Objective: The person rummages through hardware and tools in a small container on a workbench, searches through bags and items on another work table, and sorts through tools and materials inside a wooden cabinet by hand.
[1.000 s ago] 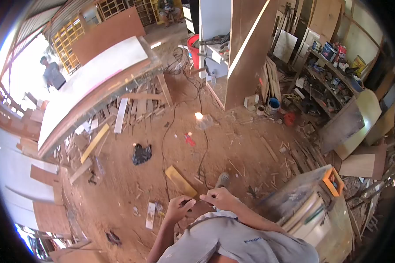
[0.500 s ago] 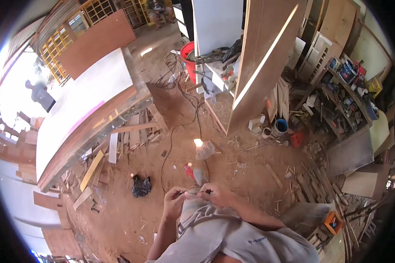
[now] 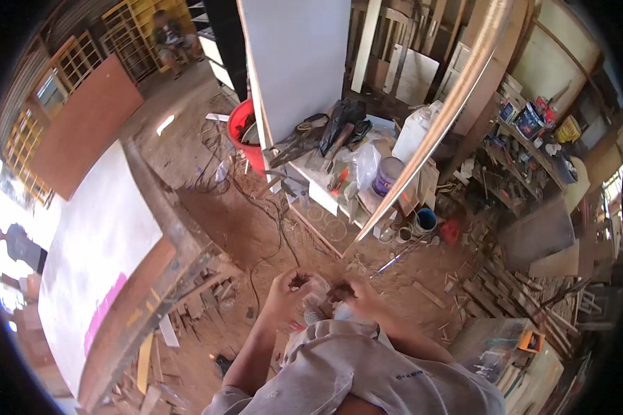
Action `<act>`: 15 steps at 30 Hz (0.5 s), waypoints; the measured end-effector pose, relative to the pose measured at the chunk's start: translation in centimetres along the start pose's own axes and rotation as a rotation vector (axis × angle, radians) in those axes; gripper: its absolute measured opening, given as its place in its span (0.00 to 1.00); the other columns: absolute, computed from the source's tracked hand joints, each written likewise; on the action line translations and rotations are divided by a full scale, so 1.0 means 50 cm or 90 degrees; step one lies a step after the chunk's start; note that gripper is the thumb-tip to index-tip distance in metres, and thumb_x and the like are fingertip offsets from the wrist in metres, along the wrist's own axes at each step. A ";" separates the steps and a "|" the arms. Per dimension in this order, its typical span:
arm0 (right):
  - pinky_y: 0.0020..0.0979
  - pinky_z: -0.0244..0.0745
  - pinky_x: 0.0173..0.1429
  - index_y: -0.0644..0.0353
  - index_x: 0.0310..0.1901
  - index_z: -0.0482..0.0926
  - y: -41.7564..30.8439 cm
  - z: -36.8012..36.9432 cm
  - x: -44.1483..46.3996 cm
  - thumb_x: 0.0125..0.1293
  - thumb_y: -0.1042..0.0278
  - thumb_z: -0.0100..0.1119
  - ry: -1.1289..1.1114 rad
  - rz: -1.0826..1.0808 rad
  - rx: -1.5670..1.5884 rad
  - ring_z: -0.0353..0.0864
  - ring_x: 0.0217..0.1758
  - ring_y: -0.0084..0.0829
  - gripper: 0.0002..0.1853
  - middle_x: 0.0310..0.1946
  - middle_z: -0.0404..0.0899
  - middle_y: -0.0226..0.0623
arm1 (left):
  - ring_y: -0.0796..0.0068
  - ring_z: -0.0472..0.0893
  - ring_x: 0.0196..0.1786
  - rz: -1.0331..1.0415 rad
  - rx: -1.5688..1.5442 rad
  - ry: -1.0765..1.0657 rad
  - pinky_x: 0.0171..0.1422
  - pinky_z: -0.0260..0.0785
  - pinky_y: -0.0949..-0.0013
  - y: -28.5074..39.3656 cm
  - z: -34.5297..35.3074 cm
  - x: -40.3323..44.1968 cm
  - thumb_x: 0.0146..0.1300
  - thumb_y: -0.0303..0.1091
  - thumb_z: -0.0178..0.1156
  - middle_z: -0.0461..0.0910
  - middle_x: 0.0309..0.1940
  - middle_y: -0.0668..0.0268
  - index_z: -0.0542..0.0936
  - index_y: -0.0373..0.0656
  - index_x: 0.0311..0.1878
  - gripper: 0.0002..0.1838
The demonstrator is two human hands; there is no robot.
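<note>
My left hand (image 3: 285, 296) is in front of my waist with its fingers curled inward. Level with it, my right hand (image 3: 356, 299) is also curled, a short gap away. Whatever either hand holds is too small or blurred to make out. A pale, see-through plastic bag (image 3: 317, 290) shows in the gap between my hands, seemingly on the floor beyond them. Below the hands are my shirt (image 3: 353, 366) and, partly hidden, my feet.
A tall panel (image 3: 294, 62) stands ahead beside a low shelf with a purple-labelled tub (image 3: 387, 175) and tools. A red bucket (image 3: 246, 131) is left of it. The white-topped workbench (image 3: 104, 256) is at left. Wood scraps (image 3: 495, 297) lie right. Two people are farther off.
My hands were together at a small thing and are now apart. The view has moved forward, bringing the panel, shelf and workbench closer.
</note>
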State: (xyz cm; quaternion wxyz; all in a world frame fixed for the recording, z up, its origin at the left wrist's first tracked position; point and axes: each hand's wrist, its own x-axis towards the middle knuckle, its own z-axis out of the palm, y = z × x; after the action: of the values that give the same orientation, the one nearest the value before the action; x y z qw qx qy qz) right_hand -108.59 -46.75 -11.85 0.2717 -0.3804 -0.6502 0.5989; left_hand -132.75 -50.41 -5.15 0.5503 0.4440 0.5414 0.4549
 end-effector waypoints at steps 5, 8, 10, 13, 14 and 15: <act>0.30 0.74 0.38 0.63 0.42 0.81 0.027 -0.081 0.190 0.70 0.65 0.67 0.176 -0.030 0.026 0.77 0.31 0.26 0.10 0.30 0.81 0.31 | 0.82 0.82 0.39 0.017 0.056 -0.009 0.44 0.75 0.74 0.031 -0.064 0.249 0.72 0.28 0.67 0.86 0.35 0.68 0.84 0.35 0.47 0.07; 0.32 0.72 0.36 0.64 0.41 0.82 -0.004 -0.127 0.332 0.69 0.59 0.69 0.217 0.108 -0.044 0.74 0.29 0.28 0.14 0.27 0.78 0.31 | 0.82 0.83 0.38 0.017 0.063 -0.012 0.44 0.75 0.73 0.045 -0.091 0.389 0.72 0.29 0.67 0.86 0.35 0.68 0.84 0.34 0.45 0.07; 0.34 0.73 0.38 0.63 0.42 0.83 0.024 -0.155 0.448 0.67 0.53 0.71 0.271 0.100 -0.125 0.77 0.30 0.30 0.18 0.27 0.80 0.34 | 0.82 0.83 0.39 -0.010 0.065 -0.017 0.44 0.76 0.73 0.008 -0.108 0.503 0.72 0.31 0.67 0.87 0.35 0.67 0.84 0.34 0.45 0.09; 0.40 0.78 0.45 0.62 0.47 0.84 0.094 -0.197 0.605 0.64 0.49 0.73 0.366 0.144 -0.175 0.85 0.38 0.41 0.23 0.35 0.85 0.43 | 0.79 0.85 0.38 -0.042 0.203 -0.031 0.44 0.76 0.70 -0.054 -0.134 0.680 0.71 0.35 0.68 0.88 0.34 0.64 0.84 0.35 0.46 0.12; 0.43 0.80 0.48 0.61 0.49 0.85 0.104 -0.208 0.649 0.63 0.48 0.73 0.398 0.162 -0.183 0.88 0.42 0.46 0.24 0.39 0.88 0.47 | 0.77 0.85 0.37 -0.021 0.227 -0.042 0.44 0.76 0.69 -0.078 -0.142 0.735 0.71 0.36 0.69 0.88 0.34 0.63 0.84 0.35 0.46 0.12; 0.44 0.81 0.51 0.61 0.50 0.85 0.101 -0.217 0.687 0.63 0.47 0.73 0.429 0.189 -0.192 0.89 0.44 0.47 0.25 0.40 0.88 0.48 | 0.75 0.85 0.37 0.006 0.250 -0.053 0.44 0.76 0.68 -0.094 -0.146 0.796 0.70 0.37 0.69 0.87 0.33 0.62 0.84 0.36 0.46 0.13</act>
State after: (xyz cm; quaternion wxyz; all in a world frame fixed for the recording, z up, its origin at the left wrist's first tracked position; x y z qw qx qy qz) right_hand -118.27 -12.40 -18.87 0.3214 -0.6810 -0.5433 0.3713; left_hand -139.96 -12.29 -17.55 0.4729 0.5641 0.5941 0.3242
